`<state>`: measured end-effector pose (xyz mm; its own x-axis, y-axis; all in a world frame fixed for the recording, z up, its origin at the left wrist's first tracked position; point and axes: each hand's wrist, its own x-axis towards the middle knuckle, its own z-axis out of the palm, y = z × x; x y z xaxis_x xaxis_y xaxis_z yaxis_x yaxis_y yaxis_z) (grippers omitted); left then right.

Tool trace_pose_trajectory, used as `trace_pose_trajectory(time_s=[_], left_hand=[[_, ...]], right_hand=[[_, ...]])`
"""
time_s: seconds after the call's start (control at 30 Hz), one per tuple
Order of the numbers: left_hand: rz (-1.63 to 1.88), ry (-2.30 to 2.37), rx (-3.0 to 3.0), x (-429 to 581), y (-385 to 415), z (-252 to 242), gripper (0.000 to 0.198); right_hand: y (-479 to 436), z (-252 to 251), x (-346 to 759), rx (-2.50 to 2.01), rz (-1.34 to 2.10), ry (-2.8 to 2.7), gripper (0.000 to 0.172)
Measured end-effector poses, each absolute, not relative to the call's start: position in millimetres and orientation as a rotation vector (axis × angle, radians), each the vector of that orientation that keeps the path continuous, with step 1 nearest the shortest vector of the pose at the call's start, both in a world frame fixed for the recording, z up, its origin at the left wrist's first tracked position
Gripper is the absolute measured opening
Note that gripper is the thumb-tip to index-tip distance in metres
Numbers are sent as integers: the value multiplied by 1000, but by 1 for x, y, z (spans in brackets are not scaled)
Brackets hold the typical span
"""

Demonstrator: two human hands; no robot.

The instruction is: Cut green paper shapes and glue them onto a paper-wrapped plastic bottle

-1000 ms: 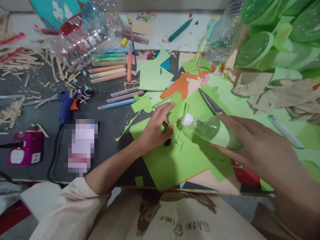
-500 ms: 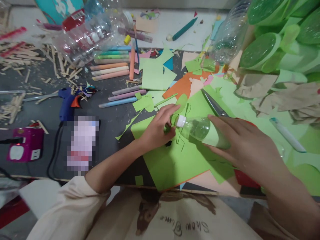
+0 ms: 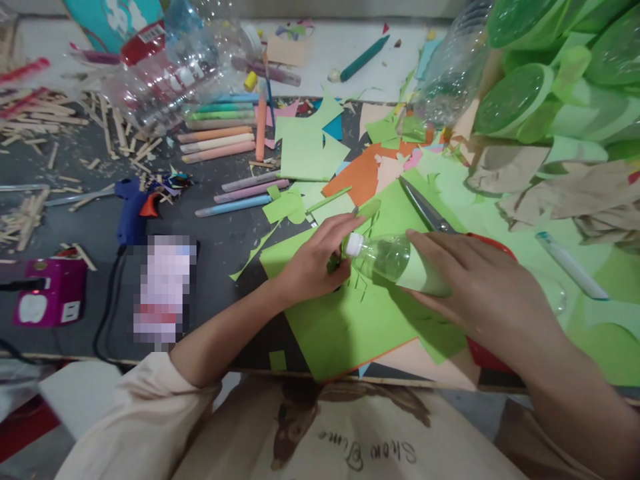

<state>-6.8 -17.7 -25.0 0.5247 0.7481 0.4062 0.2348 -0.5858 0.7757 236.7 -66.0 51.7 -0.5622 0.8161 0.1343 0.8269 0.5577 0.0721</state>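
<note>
A clear plastic bottle [image 3: 387, 257] lies on its side above bright green paper [image 3: 345, 333], its white cap [image 3: 355, 245] pointing left. Pale green paper wraps its middle. My right hand [image 3: 480, 287] is closed around the wrapped part from above. Beside the cap, my left hand [image 3: 320, 257] has its fingers curled round a small green piece at the bottle's neck end; the fingers hide most of it. A green rounded strip [image 3: 369, 211] sticks up behind the left fingertips. Scissors [image 3: 425, 205] with red handles lie partly under my right hand.
Markers [image 3: 220, 143], a blue glue gun [image 3: 131, 210], a phone [image 3: 163, 287] and a magenta box [image 3: 51, 291] are on the left. Clear bottles [image 3: 170, 73] stand at the back left, green-wrapped bottle pieces [image 3: 515, 100] at the back right. Brown crumpled paper [image 3: 565, 193] lies right.
My right hand and the bottle have shifted slightly left, bringing the cap closer to my left fingers. The green rounded strip behind the fingertips has tilted and moved a little.
</note>
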Motion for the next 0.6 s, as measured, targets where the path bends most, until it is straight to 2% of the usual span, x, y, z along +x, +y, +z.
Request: trace_pose_trajectory(time_s=[0.17, 0.3, 0.43, 0.6], left_hand=[[1209, 588, 2022, -12, -12, -27, 46], [1407, 695, 1695, -16, -8, -33, 34], [1271, 806, 1662, -17, -7, -29, 32], [1173, 688, 1798, -17, -8, -21, 34]], right_hand=[[-68, 51, 235, -1406, -190, -2679, 50], [-69, 49, 237, -1442, -147, -2610, 55], [-70, 48, 237, -1509, -89, -2550, 55], [-70, 50, 233, -1547, -105, -2493, 55]])
